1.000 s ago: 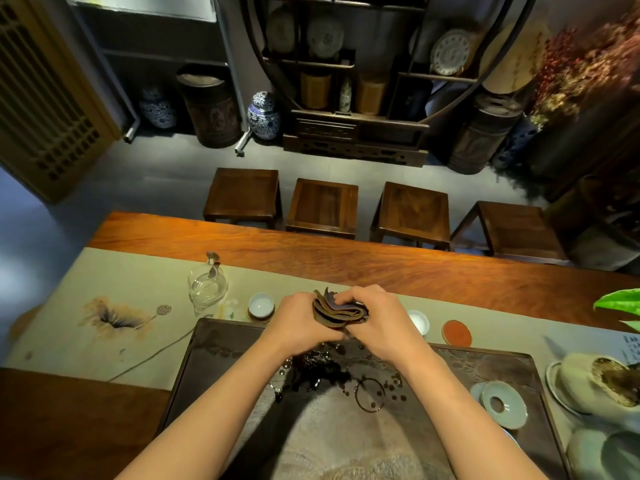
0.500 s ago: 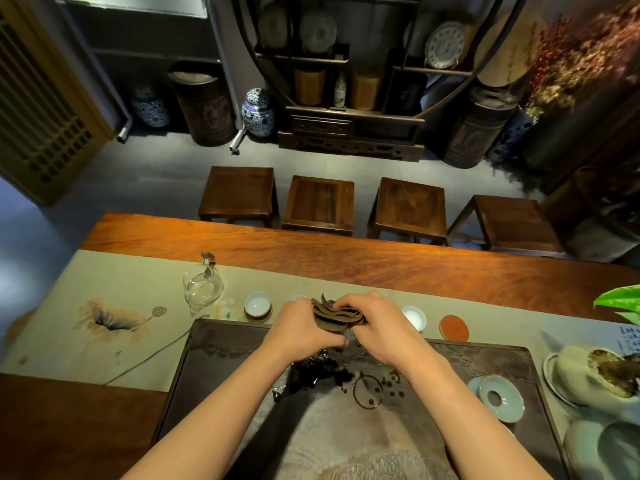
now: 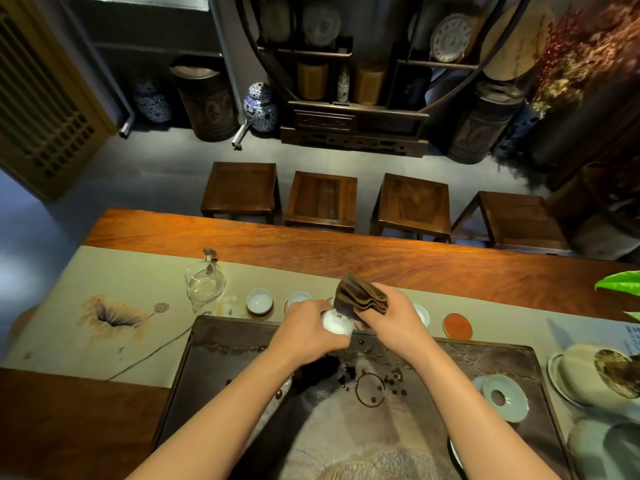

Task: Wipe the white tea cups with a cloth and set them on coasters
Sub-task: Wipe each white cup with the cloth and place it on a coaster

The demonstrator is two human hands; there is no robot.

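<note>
Wiping is judged the step in hand: a white tea cup [image 3: 336, 323] is gripped in the left hand [image 3: 311, 327] above the tray's [image 3: 221, 344] far edge, the folded brown cloth [image 3: 362, 297] is clutched by the right hand [image 3: 391, 320], and a vacant coaster [image 3: 458, 326] on the counter must be reached next.

- left hand [image 3: 308, 327] grips a white tea cup [image 3: 336, 323] above the dark tea tray [image 3: 221, 344]
- right hand [image 3: 393, 320] holds a folded brown cloth [image 3: 362, 296] — touching the cup's rim
- bare red coaster [image 3: 457, 326] near the right hand, on the runner
</note>
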